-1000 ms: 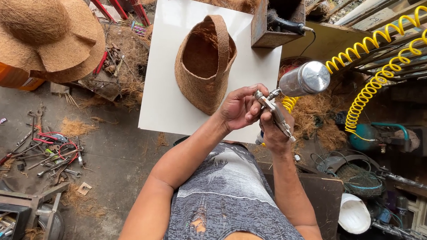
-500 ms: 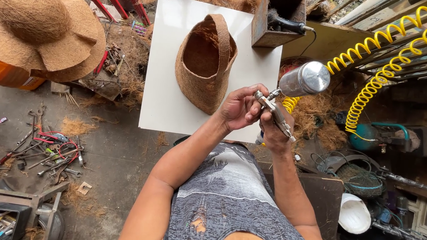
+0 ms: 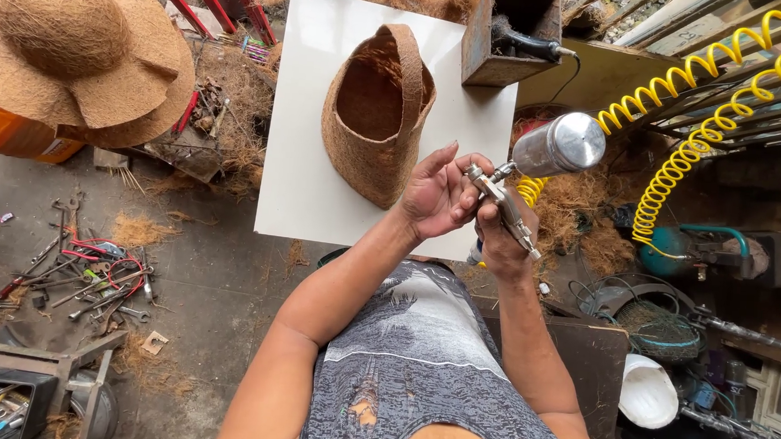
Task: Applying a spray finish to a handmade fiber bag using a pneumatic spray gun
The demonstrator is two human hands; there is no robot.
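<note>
One metal spray gun (image 3: 504, 208) with one shiny cup (image 3: 559, 144) on top — held up in front of the chest, just past the near edge of the white worktop (image 3: 302, 187). Right hand (image 3: 505, 240) wrapped round the gun's grip from below, fingers clenched on it. Left hand (image 3: 439, 195) at the gun's front end, thumb and fingertips pinching the nozzle part, index finger stretched upward and free. Gun body slanting between the two hands, cup tilted off to the right.

One woven fibre basket (image 3: 377, 110) with a single arched handle, lying on the worktop just beyond the left hand, apart from it, mouth facing the camera. One rusty open box (image 3: 508, 37) at the worktop's far right corner, a dark tool inside. One coiled yellow air hose (image 3: 704, 112) — running from beside the cup up toward the right. One brown fibre hat (image 3: 67, 41) at the upper left. Scattered hand tools (image 3: 80, 273) on the floor at the left, too tangled to count. One white bucket (image 3: 649, 391) at the lower right.
</note>
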